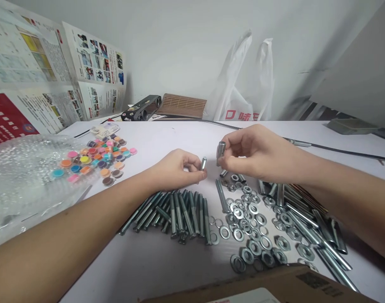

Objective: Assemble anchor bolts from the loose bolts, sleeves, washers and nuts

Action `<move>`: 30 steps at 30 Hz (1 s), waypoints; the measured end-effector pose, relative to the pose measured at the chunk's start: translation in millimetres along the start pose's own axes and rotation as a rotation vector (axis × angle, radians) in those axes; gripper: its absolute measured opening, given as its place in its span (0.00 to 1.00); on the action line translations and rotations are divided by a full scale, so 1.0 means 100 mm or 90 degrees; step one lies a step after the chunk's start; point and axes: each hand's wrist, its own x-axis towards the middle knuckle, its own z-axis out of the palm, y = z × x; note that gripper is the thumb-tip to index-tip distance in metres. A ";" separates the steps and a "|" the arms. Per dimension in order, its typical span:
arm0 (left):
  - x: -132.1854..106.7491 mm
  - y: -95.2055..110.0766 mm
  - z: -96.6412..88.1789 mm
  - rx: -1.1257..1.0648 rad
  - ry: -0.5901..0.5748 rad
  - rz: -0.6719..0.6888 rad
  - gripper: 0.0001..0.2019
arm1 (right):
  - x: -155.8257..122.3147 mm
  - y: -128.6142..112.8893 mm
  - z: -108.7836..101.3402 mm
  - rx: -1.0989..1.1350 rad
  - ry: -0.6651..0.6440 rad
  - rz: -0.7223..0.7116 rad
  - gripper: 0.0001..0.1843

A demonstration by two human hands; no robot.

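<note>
Above the white surface (167,139), the left hand (176,170) pinches a bolt (203,163) and the right hand (252,155) pinches a metal sleeve (220,152), close but not touching (not joined yet, I think). Many loose bolts (176,214) and washers (246,223) lie on the near side.

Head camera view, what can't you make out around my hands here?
Bolt, head view: only one end shows; the left hand covers the rest.
Metal sleeve, head view: the right hand hides its far side.
Cardboard box, head view: cut off by the bottom edge.
Posters, head view: print too small to read.
</note>
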 end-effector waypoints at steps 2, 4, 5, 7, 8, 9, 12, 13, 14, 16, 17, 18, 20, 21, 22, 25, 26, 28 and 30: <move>0.00 0.00 0.00 0.003 -0.003 0.012 0.15 | 0.01 -0.01 0.01 -0.007 0.007 -0.030 0.06; 0.01 -0.01 -0.01 0.006 -0.008 0.026 0.15 | 0.02 -0.01 0.02 0.000 0.019 -0.042 0.04; 0.01 -0.01 -0.01 0.006 -0.010 0.030 0.15 | 0.02 0.01 0.02 0.013 0.018 -0.037 0.04; 0.01 -0.02 -0.02 0.003 -0.013 0.032 0.15 | 0.04 0.04 0.01 0.069 -0.010 -0.013 0.07; 0.01 -0.02 -0.02 0.000 -0.015 0.033 0.15 | 0.04 0.06 0.00 0.117 -0.031 0.000 0.08; 0.01 -0.03 -0.02 -0.003 -0.018 0.034 0.15 | 0.05 0.08 -0.01 0.176 -0.049 0.011 0.09; 0.02 -0.04 -0.01 -0.006 -0.024 0.032 0.15 | 0.08 0.13 -0.04 0.350 -0.094 0.031 0.09; 0.02 -0.04 -0.01 -0.007 -0.023 0.029 0.15 | 0.08 0.14 -0.04 0.376 -0.109 0.037 0.09; 0.02 -0.04 -0.01 -0.007 -0.021 0.026 0.15 | 0.09 0.15 -0.04 0.382 -0.127 0.045 0.08; 0.02 -0.03 -0.01 -0.007 -0.015 0.021 0.15 | 0.09 0.15 -0.05 0.383 -0.155 0.052 0.07; 0.02 -0.02 -0.01 -0.005 -0.013 0.022 0.15 | 0.08 0.15 -0.05 0.391 -0.163 0.051 0.06; 0.02 -0.02 -0.01 -0.003 -0.012 0.022 0.15 | 0.08 0.15 -0.05 0.404 -0.167 0.052 0.06; 0.01 -0.01 -0.01 -0.001 -0.013 0.024 0.14 | 0.06 0.16 -0.06 0.426 -0.179 0.057 0.06; 0.00 0.00 -0.01 -0.001 -0.016 0.026 0.14 | 0.06 0.16 -0.06 0.430 -0.185 0.060 0.07; 0.00 0.00 -0.01 -0.003 -0.017 0.027 0.14 | 0.05 0.16 -0.06 0.427 -0.192 0.063 0.08; -0.01 0.00 -0.01 -0.006 -0.019 0.028 0.14 | 0.04 0.17 -0.06 0.409 -0.195 0.050 0.11; -0.01 0.00 -0.01 -0.005 -0.018 0.028 0.14 | 0.04 0.16 -0.06 0.407 -0.195 0.043 0.11; 0.00 0.00 0.00 -0.006 -0.016 0.026 0.14 | 0.04 0.15 -0.06 0.409 -0.200 0.039 0.10; 0.00 0.00 0.00 -0.012 -0.020 0.026 0.13 | 0.04 0.14 -0.06 0.411 -0.215 0.045 0.09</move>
